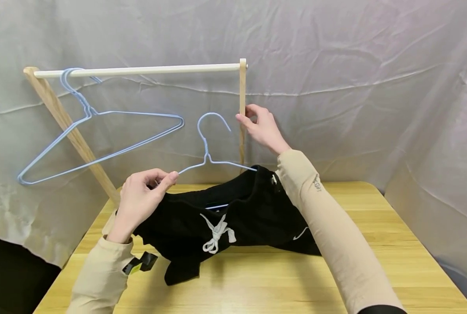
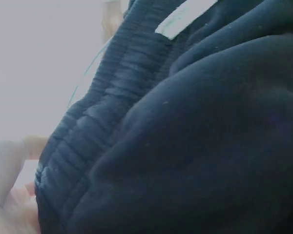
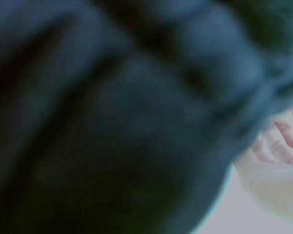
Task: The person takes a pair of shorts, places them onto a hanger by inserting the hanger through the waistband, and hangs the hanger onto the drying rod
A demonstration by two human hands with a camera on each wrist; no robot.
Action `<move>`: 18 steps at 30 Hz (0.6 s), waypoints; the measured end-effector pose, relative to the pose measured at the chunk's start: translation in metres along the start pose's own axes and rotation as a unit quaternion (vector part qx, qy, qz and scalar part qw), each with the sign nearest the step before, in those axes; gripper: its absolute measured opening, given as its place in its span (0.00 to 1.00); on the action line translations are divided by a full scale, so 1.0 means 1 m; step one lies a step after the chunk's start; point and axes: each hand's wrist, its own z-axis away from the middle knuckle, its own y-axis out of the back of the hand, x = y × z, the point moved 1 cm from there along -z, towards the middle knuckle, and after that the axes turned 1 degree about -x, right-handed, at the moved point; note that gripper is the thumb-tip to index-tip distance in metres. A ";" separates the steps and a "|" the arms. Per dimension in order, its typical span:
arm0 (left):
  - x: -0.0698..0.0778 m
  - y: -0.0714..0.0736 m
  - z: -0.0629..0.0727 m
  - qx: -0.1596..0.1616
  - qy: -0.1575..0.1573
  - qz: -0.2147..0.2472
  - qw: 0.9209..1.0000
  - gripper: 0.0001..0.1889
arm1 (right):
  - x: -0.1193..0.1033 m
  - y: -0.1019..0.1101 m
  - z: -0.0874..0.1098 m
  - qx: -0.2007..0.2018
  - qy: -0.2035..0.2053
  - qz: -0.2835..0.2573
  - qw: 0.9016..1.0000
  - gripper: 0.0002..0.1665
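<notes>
In the head view, black drawstring pants (image 1: 264, 209) with a white tied bow (image 1: 216, 233) are held over the table. A light blue wire hanger (image 1: 206, 150) sits in the waist opening, its hook upright and its lower bar partly hidden by the cloth. My left hand (image 1: 141, 194) pinches the hanger's left shoulder at the waistband. The gathered waistband (image 2: 102, 102) fills much of the left wrist view beside that hand's fingers. My right hand (image 1: 262, 128) reaches past the pants and grips the rack's wooden upright (image 1: 242, 93) between thumb and fingers. Dark cloth (image 3: 127, 131) blocks most of the right wrist view.
A white rail (image 1: 158, 69) spans the rack between its wooden supports. Nested blue hangers (image 1: 86, 109) hang at its left end. Below lies a wood-grain table (image 1: 378, 235), with a grey cloth backdrop (image 1: 355, 109) behind. A dark strap (image 1: 141, 263) hangs from the left sleeve.
</notes>
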 end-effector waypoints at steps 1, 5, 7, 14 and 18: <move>0.000 0.002 -0.001 -0.011 -0.001 0.002 1.000 0.14 | 0.000 0.000 -0.001 0.002 0.002 0.004 1.000 0.17; -0.002 0.012 -0.007 -0.053 0.006 0.021 0.998 0.16 | 0.000 0.001 -0.004 -0.001 0.005 0.021 1.000 0.15; -0.005 0.019 -0.012 -0.069 0.014 0.036 0.997 0.17 | -0.001 0.001 -0.005 -0.006 0.004 0.025 1.000 0.15; -0.014 0.057 -0.032 -0.104 0.062 0.078 0.990 0.20 | 0.000 0.002 -0.008 -0.015 -0.017 0.026 0.999 0.16; -0.021 0.086 -0.040 -0.112 0.114 0.100 0.982 0.20 | 0.001 0.003 -0.008 -0.013 -0.027 0.023 0.999 0.15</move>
